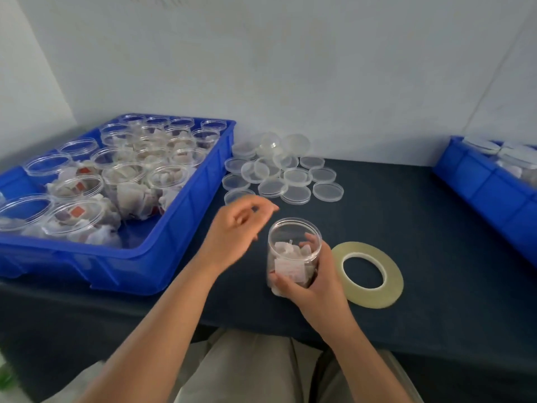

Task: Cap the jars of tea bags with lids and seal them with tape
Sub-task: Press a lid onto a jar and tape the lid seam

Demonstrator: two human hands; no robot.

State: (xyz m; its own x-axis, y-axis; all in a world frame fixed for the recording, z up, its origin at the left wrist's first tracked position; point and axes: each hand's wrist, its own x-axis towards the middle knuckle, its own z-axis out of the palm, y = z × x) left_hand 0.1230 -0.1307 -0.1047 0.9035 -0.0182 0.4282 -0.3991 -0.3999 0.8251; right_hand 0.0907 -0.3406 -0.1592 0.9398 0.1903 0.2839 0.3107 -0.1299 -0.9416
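My right hand (312,283) grips the uncapped jar (292,245) near the front edge of the table (421,228). My left hand (235,228) hangs loose and empty. Reaching carelessly could scatter the overlapping lids (279,175).

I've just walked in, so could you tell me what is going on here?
A person is capping jars of tea bags. The right hand grips an open jar, with no lid on it yet. The left hand, blurred, hovers near the pile of loose lids and seems to hold nothing. The tape roll lies flat beside the jar, untouched. More open jars fill the blue crate on the left.
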